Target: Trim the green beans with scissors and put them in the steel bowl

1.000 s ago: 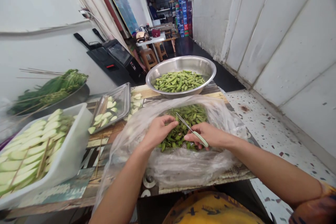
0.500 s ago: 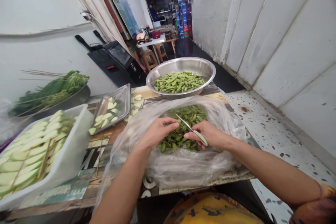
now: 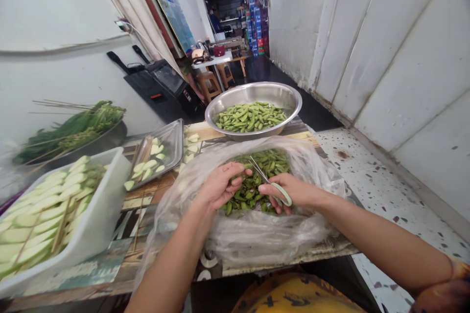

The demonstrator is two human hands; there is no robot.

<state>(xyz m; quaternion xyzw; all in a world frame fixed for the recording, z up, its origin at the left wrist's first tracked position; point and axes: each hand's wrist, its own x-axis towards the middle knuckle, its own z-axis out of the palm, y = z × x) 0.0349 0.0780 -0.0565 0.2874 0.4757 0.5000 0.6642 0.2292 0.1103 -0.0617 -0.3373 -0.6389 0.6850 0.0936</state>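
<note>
Reference: plastic bag [image 3: 257, 234], mouth open, at the near edge of the table [image 3: 147, 193], holding green pods [image 3: 270, 160]
Left hand [image 3: 220, 187]: inside the bag mouth, fingers curled narrow over the pods, tips beside the scissor blades; whether a single pod is pinched cannot be told
Right hand [image 3: 295, 190]: inside the bag mouth, closed round the pale handles of the scissors [image 3: 270, 182], blades slightly parted and pointing away from the person
Step in hand: judged to be trimming pods with the scissors over the bag
Next move calls for: by judgement, a pod end set squarely between the blades, left fingertips kept clear
Steel bowl [image 3: 293, 95]: just behind the bag, holding more pods
Metal tray [image 3: 174, 142]: left of the bag, a few pale slices in it
White tub [image 3: 106, 200]: further left of the bag, filled with skewered pale green slices
Surface: patterned tabletop, worn at the edge below the bag
Room: white panelled wall [image 3: 404, 58] right of the bag, speckled floor [image 3: 367, 176] beneath it; stools and stacked crates well behind the bag
</note>
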